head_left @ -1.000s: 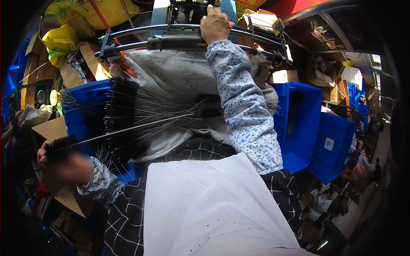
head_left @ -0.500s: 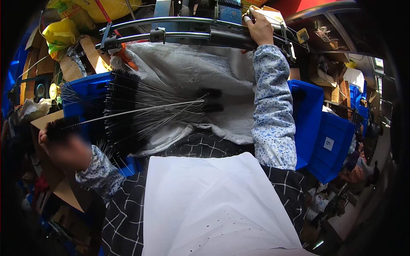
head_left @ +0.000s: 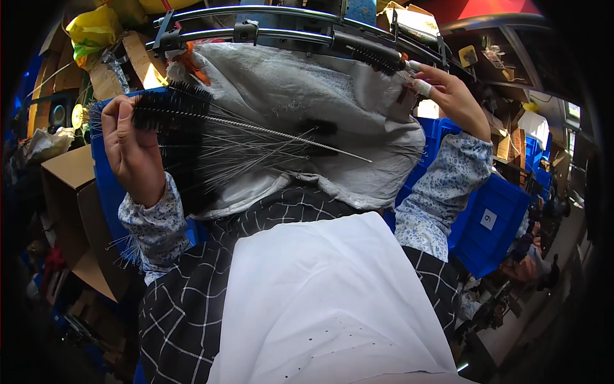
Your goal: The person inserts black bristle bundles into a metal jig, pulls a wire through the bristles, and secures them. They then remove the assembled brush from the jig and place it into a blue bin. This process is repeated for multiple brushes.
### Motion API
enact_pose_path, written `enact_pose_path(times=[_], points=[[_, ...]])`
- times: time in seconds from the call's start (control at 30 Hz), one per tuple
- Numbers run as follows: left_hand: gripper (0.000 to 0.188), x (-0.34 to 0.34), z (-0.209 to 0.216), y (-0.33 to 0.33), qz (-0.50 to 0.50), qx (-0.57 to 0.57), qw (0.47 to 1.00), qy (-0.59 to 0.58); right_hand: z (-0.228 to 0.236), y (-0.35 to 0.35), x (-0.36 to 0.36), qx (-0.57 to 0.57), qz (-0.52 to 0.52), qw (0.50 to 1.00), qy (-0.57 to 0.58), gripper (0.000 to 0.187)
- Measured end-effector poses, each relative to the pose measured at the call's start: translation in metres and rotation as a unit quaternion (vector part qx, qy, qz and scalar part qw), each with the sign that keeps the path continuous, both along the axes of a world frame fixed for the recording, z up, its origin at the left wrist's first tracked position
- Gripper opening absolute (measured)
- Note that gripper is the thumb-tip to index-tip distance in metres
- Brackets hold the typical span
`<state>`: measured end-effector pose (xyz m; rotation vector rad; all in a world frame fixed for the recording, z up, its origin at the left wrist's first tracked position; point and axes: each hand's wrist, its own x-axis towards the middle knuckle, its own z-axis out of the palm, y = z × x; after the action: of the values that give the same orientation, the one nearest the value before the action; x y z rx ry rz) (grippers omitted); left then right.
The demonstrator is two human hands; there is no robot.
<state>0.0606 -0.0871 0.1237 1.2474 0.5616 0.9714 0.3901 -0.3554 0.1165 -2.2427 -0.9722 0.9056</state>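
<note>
My left hand [head_left: 133, 150] is closed round the black bristle head of a twisted-wire brush [head_left: 281, 133]. Its bare wire stem points right, over a pile of similar brushes [head_left: 220, 163] on the pale cloth across my lap. At the right end of the metal rails, my right hand [head_left: 457, 99] pinches the wire end of another brush [head_left: 382, 63]. White wrapping covers some of its fingertips. That brush's black bristles lie against a dark cylinder [head_left: 348, 43] on the rail.
Two chromed rails [head_left: 288, 32] run across the far side. Blue bins [head_left: 489, 221] stand at my right, and a cardboard box [head_left: 67, 205] at my left. Yellow bags [head_left: 93, 32] lie far left. White sacking [head_left: 377, 144] covers the middle.
My left hand has risen and moved right with its brush. My right hand has drawn back from the carton beyond the rails to the rail end, where it now grips another brush.
</note>
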Motion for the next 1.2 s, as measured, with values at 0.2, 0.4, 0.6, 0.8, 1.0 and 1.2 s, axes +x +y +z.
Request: enact_pose_path(times=[0.2,0.4,0.6,0.8,1.0,1.2], points=[[0.018,0.034,-0.034,-0.053,-0.186,0.026,0.979,0.086,-0.003,0.069,-0.129,0.15,0.16,0.965,0.143,0.032],[0.022,-0.032,-0.026,-0.023,-0.078,0.107,0.972,0.196,-0.036,0.1,-0.092,0.23,-0.038,0.954,-0.188,0.026],[0.021,-0.106,-0.042,0.004,-0.036,0.236,0.812,0.533,-0.091,0.103,0.024,0.095,-0.16,0.836,-0.517,0.024],[0.021,-0.104,-0.045,-0.005,-0.031,0.174,0.846,0.503,-0.09,0.113,0.036,0.069,-0.142,0.85,-0.503,0.025],[0.02,-0.1,-0.037,-0.006,0.08,0.221,0.84,0.49,-0.1,0.114,0.04,0.094,-0.134,0.87,-0.466,0.025],[0.022,-0.104,-0.019,0.011,0.189,0.329,0.867,0.323,-0.094,0.122,0.046,0.063,-0.127,0.866,-0.479,0.024]])
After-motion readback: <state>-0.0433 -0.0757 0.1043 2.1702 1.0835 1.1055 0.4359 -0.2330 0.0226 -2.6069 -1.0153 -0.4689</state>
